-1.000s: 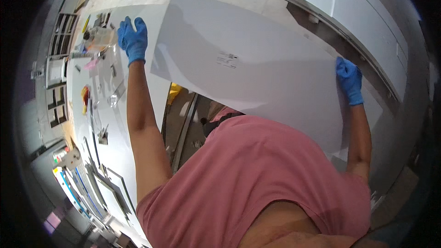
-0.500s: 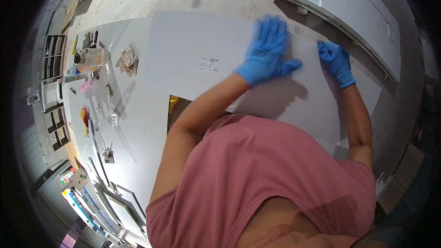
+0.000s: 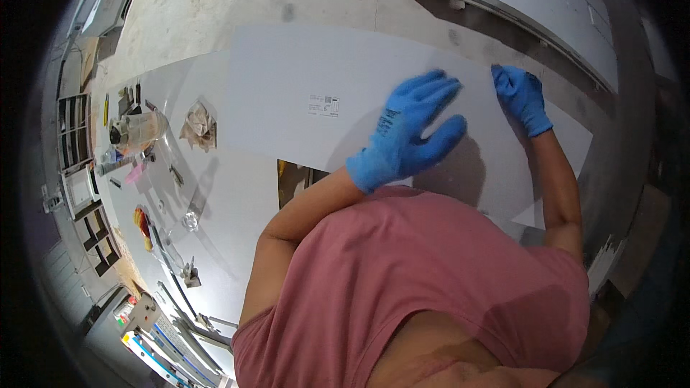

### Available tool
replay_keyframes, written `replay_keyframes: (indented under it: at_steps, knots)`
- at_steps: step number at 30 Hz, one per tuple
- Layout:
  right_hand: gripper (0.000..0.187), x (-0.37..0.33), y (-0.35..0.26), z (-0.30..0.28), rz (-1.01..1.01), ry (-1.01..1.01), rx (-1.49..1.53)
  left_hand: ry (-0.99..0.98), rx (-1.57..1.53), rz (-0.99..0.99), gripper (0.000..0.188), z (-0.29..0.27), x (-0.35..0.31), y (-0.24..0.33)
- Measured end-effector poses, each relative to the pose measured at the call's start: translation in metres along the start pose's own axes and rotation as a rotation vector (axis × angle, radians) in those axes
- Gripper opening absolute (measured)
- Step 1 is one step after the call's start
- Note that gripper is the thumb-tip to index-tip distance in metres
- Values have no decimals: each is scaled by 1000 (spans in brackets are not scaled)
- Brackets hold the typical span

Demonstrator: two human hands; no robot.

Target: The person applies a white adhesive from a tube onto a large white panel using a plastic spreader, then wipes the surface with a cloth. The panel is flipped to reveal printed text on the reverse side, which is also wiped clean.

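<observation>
A long pale grey-white panel (image 3: 287, 65) lies flat in front of me, with a small white printed label (image 3: 325, 105) left of its middle. My left hand (image 3: 410, 129), in a blue glove, is over the panel right of the label. Its fingers are stretched out and the thumb stands apart, holding nothing. Whether the palm touches the surface I cannot tell. My right hand (image 3: 523, 97), also blue-gloved, is closed near the panel's far right edge. A small dark spot shows at its fingertips; what they hold, if anything, is hidden.
Left of the panel, a grey worktable (image 3: 237, 201) carries a crumpled brown paper (image 3: 198, 126), a clear plastic container (image 3: 142, 129) and several small tools. White panels (image 3: 532, 7) stand at the far right. Framed parts (image 3: 180, 338) lie at the lower left.
My left hand has drawn back from the panel's far edge toward my body. My right hand stays closed near the same edge. The whole view has shifted slightly.
</observation>
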State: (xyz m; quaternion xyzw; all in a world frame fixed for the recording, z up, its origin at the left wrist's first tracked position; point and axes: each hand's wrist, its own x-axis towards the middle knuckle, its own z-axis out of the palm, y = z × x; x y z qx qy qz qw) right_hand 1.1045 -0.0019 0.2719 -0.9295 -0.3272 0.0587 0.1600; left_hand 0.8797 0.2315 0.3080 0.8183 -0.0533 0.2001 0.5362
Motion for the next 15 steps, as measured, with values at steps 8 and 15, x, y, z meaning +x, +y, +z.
replay_keyframes:
  at_steps: [8,15]
  knots:
    - [57,51,36,-9,23,-30,-49,-32,900,-84,90,-22,71,-133]
    - [54,160,102,-44,-18,-13,-69,-204,960,-44,90,15,160,-163]
